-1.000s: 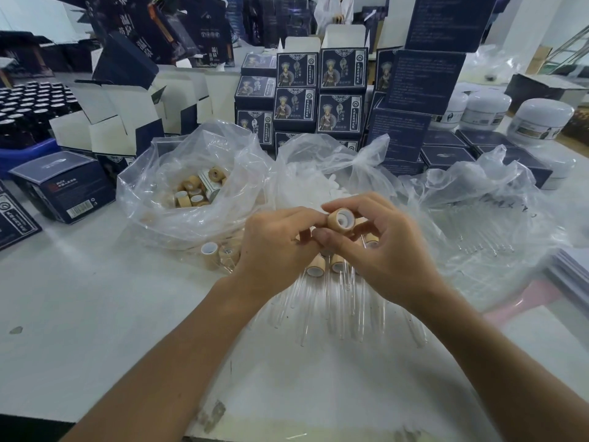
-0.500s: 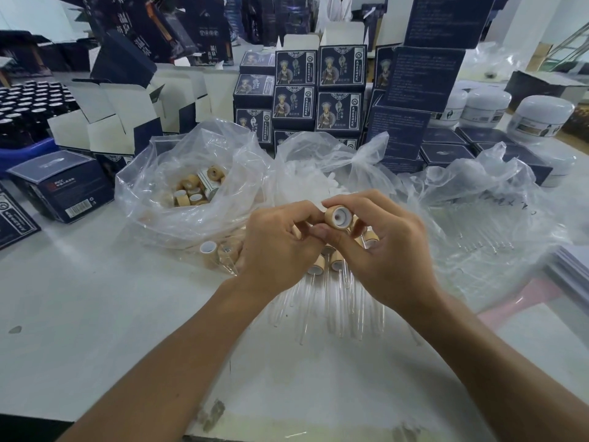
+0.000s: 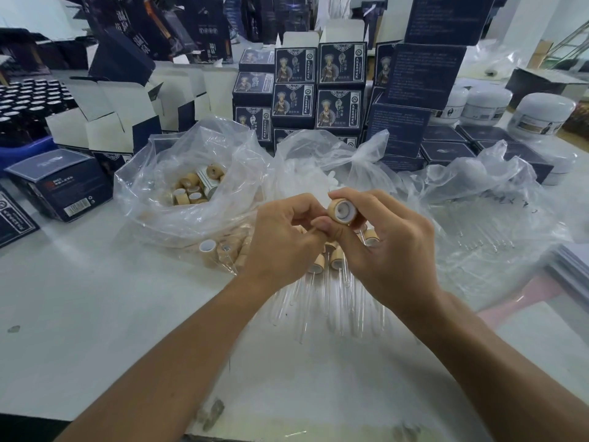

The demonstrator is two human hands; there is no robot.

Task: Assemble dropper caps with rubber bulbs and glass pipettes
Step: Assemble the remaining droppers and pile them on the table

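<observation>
Cap (image 3: pixel 341 211): right hand (image 3: pixel 387 247) pinches it, open end up, to take a pipette
Left hand (image 3: pixel 283 240): curled beside; contents hidden

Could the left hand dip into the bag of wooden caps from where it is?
Probably yes. The bag lies just to the left of the left hand, its mouth gaping open over the caps, with nothing between. But its fingers are curled beside the cap the right hand holds.

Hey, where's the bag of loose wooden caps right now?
In the head view, the clear bag of wooden caps sits left of centre on the table, just beyond the left hand, beside the bag of white bulbs.
</observation>
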